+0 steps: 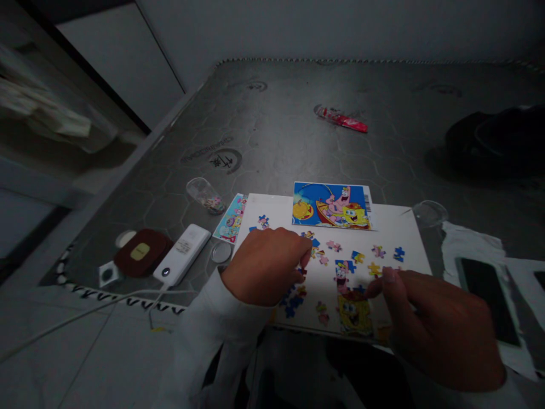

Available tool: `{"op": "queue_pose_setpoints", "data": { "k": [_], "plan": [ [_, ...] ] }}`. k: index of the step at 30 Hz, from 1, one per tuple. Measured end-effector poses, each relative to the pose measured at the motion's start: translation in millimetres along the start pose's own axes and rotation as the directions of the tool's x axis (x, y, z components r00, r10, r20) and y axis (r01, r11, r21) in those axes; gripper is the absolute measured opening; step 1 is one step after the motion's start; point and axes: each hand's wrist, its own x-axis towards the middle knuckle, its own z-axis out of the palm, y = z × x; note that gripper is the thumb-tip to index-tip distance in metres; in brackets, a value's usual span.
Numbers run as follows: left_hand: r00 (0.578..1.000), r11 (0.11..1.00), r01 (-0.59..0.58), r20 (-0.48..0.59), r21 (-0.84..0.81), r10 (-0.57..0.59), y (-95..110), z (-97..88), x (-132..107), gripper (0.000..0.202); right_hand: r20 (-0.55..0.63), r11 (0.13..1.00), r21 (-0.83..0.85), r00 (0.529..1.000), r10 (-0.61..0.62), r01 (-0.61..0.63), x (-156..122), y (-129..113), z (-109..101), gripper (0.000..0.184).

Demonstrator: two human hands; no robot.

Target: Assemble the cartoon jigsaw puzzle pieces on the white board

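My left hand (pixel 266 267) rests over the white puzzle board (pixel 409 244), its curled fingertips among small jigsaw pieces (pixel 313 247). My right hand (pixel 436 326) is at the board's right side, with thumb and finger pinched together near a yellow piece (pixel 374 268). Whether either hand holds a piece is hidden. Several loose pieces lie across the board. A partly joined SpongeBob section (pixel 355 314) sits near the front edge, between my hands. A SpongeBob and Patrick picture card (pixel 331 205) lies at the board's far edge.
The board lies on a grey patterned mattress (pixel 272 130). To the left are a clear tube (pixel 205 196), a white power bank (pixel 181 254) and a brown round pad (pixel 142 253). A black phone (pixel 487 301) lies right, and a red wrapper (pixel 340 119) lies beyond.
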Motion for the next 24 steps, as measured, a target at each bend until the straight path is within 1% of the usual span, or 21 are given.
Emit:
{"op": "queue_pose_setpoints", "data": {
  "k": [5, 7, 9, 13, 17, 21, 24],
  "plan": [
    [1.0, 1.0, -0.025, 0.011, 0.012, 0.025, 1, -0.6, -1, 0.005, 0.003, 1.0, -0.005, 1.0, 0.005, -0.005, 0, 1, 0, 0.047],
    [0.999, 0.999, -0.044, 0.022, 0.003, 0.044, 2, -2.0, -2, 0.004, -0.005, 1.0, -0.015, 1.0, -0.016, 0.016, 1, 1, 0, 0.048],
    [0.998, 0.998, -0.056, 0.027, -0.002, 0.056, 3, -4.0, -3, 0.005, -0.038, 0.998, -0.026, 0.998, -0.055, 0.054, 2, 1, 0, 0.05],
    [1.0, 1.0, -0.012, 0.011, 0.011, 0.012, 2, -8.8, -7, 0.003, -0.096, 0.996, -0.019, 0.991, -0.092, 0.091, 4, 2, 2, 0.051],
    [1.0, 1.0, 0.002, -0.031, -0.001, -0.002, -2, -13.4, -9, 0.013, -0.075, 0.994, 0.002, 0.992, -0.105, 0.106, 4, 5, 4, 0.046],
    [0.999, 1.0, 0.006, -0.041, 0.022, -0.005, -6, -15.6, -10, 0.017, -0.067, 0.994, -0.004, 0.991, -0.113, 0.113, 3, 5, 5, 0.044],
    [0.999, 0.999, 0.032, -0.036, 0.014, -0.031, -7, -16.6, -10, 0.015, -0.077, 0.994, -0.008, 0.991, -0.106, 0.106, 4, 4, 4, 0.045]
  ]
}}
